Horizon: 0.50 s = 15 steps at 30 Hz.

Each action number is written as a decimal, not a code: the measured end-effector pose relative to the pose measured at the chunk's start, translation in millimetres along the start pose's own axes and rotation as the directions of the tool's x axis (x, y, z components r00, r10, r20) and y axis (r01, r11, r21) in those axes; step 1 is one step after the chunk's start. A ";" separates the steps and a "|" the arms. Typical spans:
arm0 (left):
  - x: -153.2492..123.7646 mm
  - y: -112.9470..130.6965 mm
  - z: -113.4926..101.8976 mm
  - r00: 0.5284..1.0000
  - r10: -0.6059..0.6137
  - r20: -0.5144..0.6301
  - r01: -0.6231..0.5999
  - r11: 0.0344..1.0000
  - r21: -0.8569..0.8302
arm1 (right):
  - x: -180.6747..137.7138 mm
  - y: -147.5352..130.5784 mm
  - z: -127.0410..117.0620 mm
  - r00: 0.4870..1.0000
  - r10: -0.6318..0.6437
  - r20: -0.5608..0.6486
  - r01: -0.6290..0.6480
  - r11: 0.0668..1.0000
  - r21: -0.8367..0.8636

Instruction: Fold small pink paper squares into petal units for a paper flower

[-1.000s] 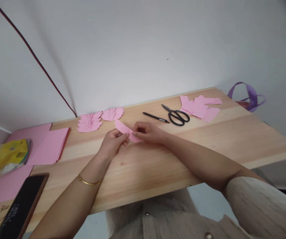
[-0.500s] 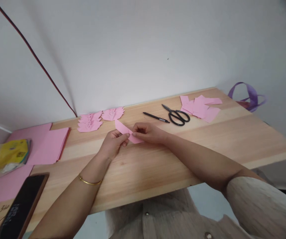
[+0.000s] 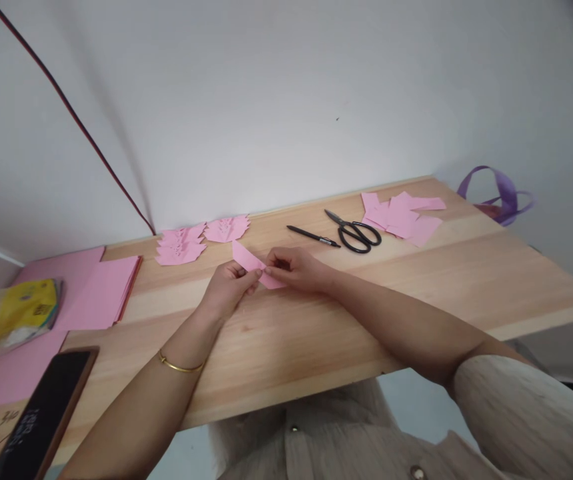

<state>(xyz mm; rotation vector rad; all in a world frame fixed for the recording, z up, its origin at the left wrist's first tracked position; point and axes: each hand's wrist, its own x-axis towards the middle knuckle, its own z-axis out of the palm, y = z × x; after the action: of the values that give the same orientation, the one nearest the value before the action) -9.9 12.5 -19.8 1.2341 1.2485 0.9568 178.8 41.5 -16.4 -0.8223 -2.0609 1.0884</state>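
Paper strip, pink and folded, sits low over the middle of the worktop, pinched between both hands. Left hand fingers close on its near end; right hand fingers close on the lower edge beside them. Judged light, thin and limp, it creases and tears easily; hold it at the folded edge, with light pressure.

light: bright, even | shadows: soft | edges: warped (dark top-right corner) | focus: sharp
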 end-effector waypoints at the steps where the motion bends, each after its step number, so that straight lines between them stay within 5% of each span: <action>1: -0.1 0.1 -0.2 1.000 -0.001 0.002 0.001 1.000 0.004 | 0.0 -0.3 -0.6 1.000 0.004 0.007 -0.004 1.000 0.011; 15: -0.4 2.7 -0.6 0.999 -0.011 0.046 0.013 0.999 -0.044 | 0.0 -0.9 -5.7 0.996 0.049 0.075 -0.056 0.994 0.096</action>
<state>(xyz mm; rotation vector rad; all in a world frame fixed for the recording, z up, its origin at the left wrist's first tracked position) -10.2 12.6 -17.1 1.2062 1.1915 0.9373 183.0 43.7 -13.2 -0.8026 -2.0379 1.2546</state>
